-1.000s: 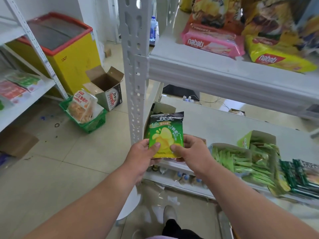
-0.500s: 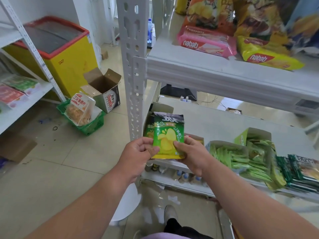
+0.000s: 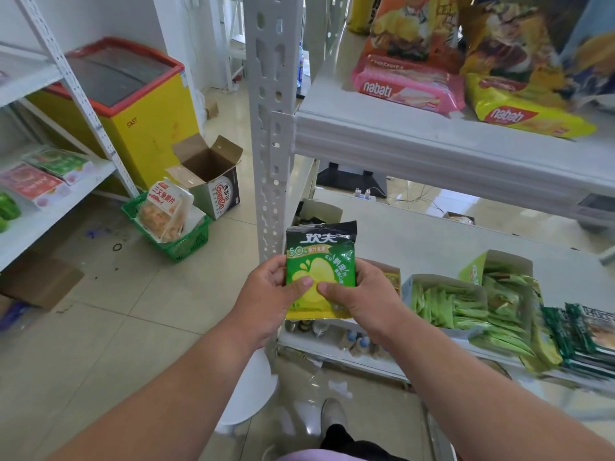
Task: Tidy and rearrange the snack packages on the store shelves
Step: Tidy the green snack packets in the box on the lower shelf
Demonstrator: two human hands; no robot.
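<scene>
In front of the white shelf post [image 3: 271, 134], both hands held one green snack packet [image 3: 320, 261] upright, just off the front edge of the middle shelf [image 3: 432, 241]. The left hand [image 3: 266, 294] was closed on the packet's left edge and the right hand [image 3: 361, 294] on its right edge, each thumb pressed flat on the printed front; the fingers behind were hidden by the packet. The packet's lower corners were covered by the hands. Behind it, a dark bag in a small carton [image 3: 316, 212] was mostly blocked from view. To the right on the same shelf, an open box of green sachets [image 3: 446, 304] sat beside a second open box [image 3: 499, 287], and dark green packets [image 3: 589, 337] at the frame edge were blurred. On the top shelf [image 3: 432, 141], a pink wafer pack [image 3: 406, 86] lay next to a yellow wafer pack [image 3: 529, 116]; the large bags behind them were cut off above. Small bottles [image 3: 359, 342] on the shelf below were barely visible.
</scene>
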